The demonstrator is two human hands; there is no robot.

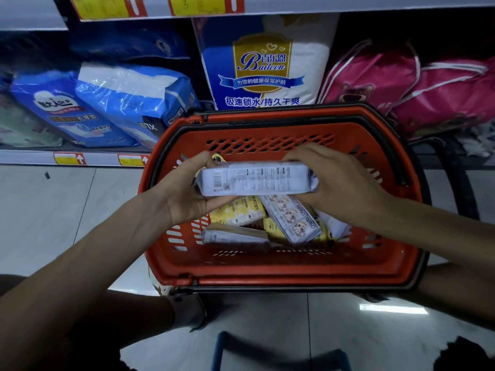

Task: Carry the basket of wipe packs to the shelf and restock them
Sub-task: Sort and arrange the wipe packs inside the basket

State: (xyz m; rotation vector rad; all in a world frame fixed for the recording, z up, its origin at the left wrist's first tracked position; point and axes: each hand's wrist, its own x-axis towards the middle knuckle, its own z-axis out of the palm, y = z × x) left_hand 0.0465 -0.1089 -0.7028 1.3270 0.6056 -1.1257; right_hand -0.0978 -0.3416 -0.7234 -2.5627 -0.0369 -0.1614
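A red plastic basket (281, 266) with black handles sits low in front of the shelf. Above its opening, both my hands hold one white wipe pack (257, 178) by its ends, printed back side up. My left hand (187, 191) grips the left end, thumb on top. My right hand (340, 180) curls over the right end. Several more wipe packs (267, 223), white and yellow, lie jumbled in the basket's bottom.
The lowest shelf (32, 158) carries blue diaper packs (107, 103) at left, a tall blue and white pack (262, 68) in the middle and pink bags (417, 95) at right. Pale floor tiles (53, 210) lie around. A blue frame (222, 352) stands near my feet.
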